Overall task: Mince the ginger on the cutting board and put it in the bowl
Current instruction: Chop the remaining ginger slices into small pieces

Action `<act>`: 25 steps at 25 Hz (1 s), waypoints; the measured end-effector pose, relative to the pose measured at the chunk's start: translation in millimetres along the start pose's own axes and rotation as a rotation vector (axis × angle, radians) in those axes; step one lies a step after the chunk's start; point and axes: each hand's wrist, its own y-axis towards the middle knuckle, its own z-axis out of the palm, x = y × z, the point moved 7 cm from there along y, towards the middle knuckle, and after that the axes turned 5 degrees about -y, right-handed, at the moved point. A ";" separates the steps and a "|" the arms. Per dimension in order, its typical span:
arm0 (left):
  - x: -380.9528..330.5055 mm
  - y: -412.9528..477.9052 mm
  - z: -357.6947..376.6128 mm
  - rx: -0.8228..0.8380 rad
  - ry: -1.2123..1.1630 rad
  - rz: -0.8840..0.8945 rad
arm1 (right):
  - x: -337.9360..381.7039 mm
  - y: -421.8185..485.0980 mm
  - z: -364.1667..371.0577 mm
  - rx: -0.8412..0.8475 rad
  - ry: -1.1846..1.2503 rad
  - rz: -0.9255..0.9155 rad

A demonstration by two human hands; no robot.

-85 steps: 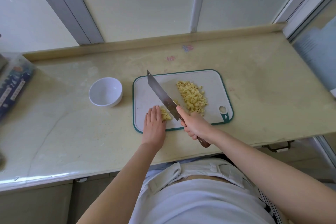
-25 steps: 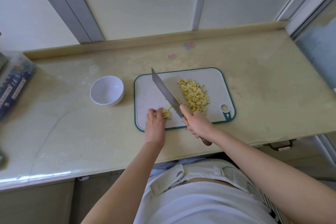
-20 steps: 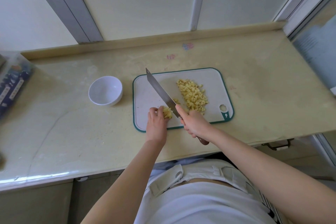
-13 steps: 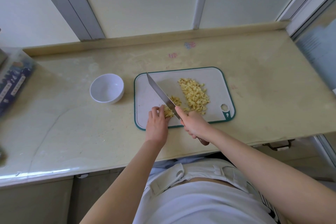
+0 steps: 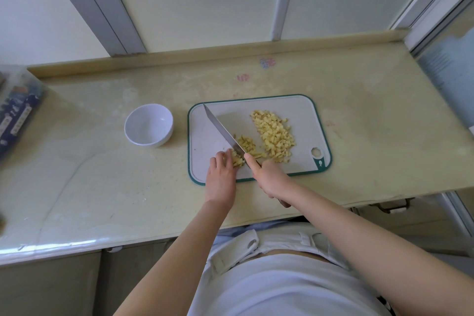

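A white cutting board [image 5: 302, 110] with a green rim lies on the counter. A large pile of minced ginger [image 5: 275, 134] sits on its right half, and a smaller heap of cut pieces [image 5: 246, 146] lies by the blade. My right hand [image 5: 269, 177] grips the handle of a long knife [image 5: 222, 131], blade angled across the board. My left hand [image 5: 220, 173] holds a small uncut bit of ginger [image 5: 237, 159] against the board with curled fingers, right beside the blade. An empty white bowl [image 5: 148, 126] stands left of the board.
The beige counter [image 5: 89, 174] ends at a front edge near my body and a raised back ledge [image 5: 205, 52]. A printed package [image 5: 15, 115] lies at the far left. Window frames stand behind, and a glass panel at the right.
The knife has chopped through more of the held ginger, leaving a small new heap right of the blade. My left hand's fingers have curled and crept back. The held piece is shorter.
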 end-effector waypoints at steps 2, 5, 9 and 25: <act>0.3 0.4 0.8 0.003 0.005 0.004 | 1.8 0.4 -1.0 -0.012 -0.004 -0.019; -0.2 0.8 -0.3 0.011 -0.008 0.014 | -0.5 2.4 -0.4 -0.003 0.014 -0.024; 0.4 -7.3 -6.5 -0.010 -0.139 0.002 | -2.8 4.6 -1.8 0.051 0.060 -0.019; 10.9 -4.5 -18.4 -0.050 -0.080 -0.002 | 7.9 -15.5 -4.8 0.100 0.176 -0.029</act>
